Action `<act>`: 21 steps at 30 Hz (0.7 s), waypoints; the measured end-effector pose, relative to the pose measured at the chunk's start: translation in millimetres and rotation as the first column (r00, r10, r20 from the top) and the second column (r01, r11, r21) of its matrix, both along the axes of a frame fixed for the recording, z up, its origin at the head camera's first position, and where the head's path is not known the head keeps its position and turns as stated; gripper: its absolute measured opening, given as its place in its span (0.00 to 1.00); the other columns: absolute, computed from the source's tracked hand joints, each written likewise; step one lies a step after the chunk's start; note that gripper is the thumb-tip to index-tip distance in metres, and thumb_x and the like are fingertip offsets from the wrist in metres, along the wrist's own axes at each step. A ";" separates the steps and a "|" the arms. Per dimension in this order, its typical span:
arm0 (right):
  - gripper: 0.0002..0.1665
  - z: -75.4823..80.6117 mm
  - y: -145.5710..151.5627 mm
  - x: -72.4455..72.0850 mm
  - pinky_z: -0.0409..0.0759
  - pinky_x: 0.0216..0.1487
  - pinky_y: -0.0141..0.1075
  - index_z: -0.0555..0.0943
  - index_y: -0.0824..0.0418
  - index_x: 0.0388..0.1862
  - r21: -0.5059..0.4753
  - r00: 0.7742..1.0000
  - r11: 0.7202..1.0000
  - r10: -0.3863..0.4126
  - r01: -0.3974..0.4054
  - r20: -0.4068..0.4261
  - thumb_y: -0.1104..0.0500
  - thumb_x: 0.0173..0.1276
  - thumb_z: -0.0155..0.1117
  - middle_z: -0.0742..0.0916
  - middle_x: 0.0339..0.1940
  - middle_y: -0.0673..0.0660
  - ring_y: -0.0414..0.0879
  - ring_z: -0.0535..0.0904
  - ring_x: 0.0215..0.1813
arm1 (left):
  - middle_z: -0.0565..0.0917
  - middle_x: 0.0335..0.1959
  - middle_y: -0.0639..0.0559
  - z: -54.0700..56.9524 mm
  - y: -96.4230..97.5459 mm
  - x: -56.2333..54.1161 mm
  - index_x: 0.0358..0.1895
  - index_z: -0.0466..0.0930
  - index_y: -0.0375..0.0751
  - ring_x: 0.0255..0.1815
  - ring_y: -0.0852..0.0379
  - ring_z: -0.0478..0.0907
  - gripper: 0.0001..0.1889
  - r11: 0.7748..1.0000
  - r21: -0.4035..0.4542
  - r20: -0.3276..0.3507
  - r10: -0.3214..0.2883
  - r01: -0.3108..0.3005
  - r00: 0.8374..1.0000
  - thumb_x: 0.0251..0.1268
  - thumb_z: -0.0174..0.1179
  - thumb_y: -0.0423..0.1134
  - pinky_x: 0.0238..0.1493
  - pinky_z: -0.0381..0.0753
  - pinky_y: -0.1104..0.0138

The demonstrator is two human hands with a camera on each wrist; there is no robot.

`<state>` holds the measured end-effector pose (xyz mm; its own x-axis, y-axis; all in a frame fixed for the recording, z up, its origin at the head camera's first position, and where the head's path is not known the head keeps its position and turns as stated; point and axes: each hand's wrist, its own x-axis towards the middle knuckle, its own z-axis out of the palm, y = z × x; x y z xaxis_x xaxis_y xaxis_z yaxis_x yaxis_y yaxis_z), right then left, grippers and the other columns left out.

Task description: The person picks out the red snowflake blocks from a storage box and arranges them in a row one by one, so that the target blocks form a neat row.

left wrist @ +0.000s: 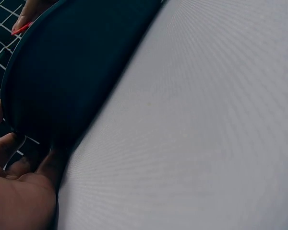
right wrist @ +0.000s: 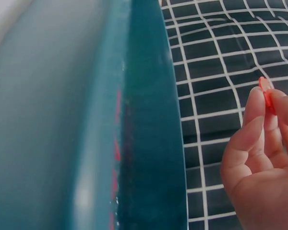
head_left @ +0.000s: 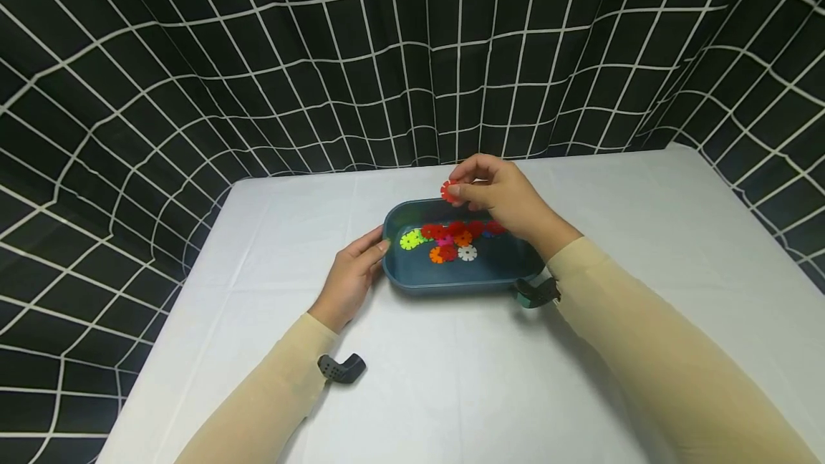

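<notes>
Red notched disc (head_left: 445,190): pinched between thumb and fingers of right hand (head_left: 505,195), raised near far rim of blue-green tray (head_left: 499,268). Left hand (head_left: 353,272) gripped tray's left end. Mixed-colour discs (head_left: 447,253) lay inside; white cloth (head_left: 412,378) lay beneath, black gridded curtain (head_left: 367,56) behind.

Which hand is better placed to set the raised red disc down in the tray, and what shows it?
Probably the right hand: it pinches the red disc near the far rim of the tray. The left hand holds the tray's left end, so it seems better suited to steadying it.
</notes>
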<state>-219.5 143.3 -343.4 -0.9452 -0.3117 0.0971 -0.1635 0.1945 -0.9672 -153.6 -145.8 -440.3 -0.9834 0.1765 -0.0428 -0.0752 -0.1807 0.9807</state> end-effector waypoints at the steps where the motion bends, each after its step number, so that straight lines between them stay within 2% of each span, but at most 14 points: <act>1: 0.12 -0.2 2.6 -0.1 0.88 0.48 0.40 0.85 0.61 0.55 0.007 1.000 1.000 -0.011 0.011 0.002 0.61 0.78 0.75 0.90 0.48 0.61 0.57 0.89 0.49 | 0.73 0.79 0.44 0.5 0.4 0.4 0.81 0.70 0.33 0.80 0.51 0.69 0.27 1.000 -0.006 0.001 0.002 -0.002 1.000 0.87 0.59 0.38 0.77 0.71 0.63; 8: 0.14 -0.4 23.1 2.5 0.89 0.48 0.40 0.85 0.61 0.57 0.029 0.998 0.997 -0.066 0.066 -0.002 0.57 0.78 0.75 0.91 0.49 0.61 0.54 0.89 0.49 | 0.72 0.80 0.45 0.9 1.5 0.8 0.81 0.70 0.33 0.80 0.54 0.67 0.26 1.000 -0.023 0.002 0.003 -0.003 1.000 0.88 0.58 0.39 0.77 0.70 0.64; 18: 0.16 -3.2 57.3 6.1 0.90 0.45 0.36 0.84 0.63 0.58 -0.003 0.989 0.989 -0.147 0.147 -0.002 0.56 0.79 0.75 0.90 0.48 0.59 0.51 0.89 0.45 | 0.73 0.79 0.46 -0.9 0.5 -0.1 0.81 0.71 0.34 0.80 0.55 0.68 0.26 0.999 -0.033 -0.013 -0.008 0.007 1.000 0.88 0.58 0.40 0.77 0.71 0.62; 21: 0.17 -4.0 66.9 7.1 0.90 0.46 0.36 0.84 0.64 0.58 -0.008 0.984 0.984 -0.176 0.176 -0.007 0.56 0.79 0.75 0.90 0.49 0.58 0.51 0.89 0.43 | 0.73 0.79 0.47 -0.9 1.0 -0.3 0.80 0.71 0.35 0.80 0.55 0.68 0.26 0.999 -0.040 -0.012 -0.005 0.005 1.000 0.88 0.58 0.40 0.77 0.71 0.63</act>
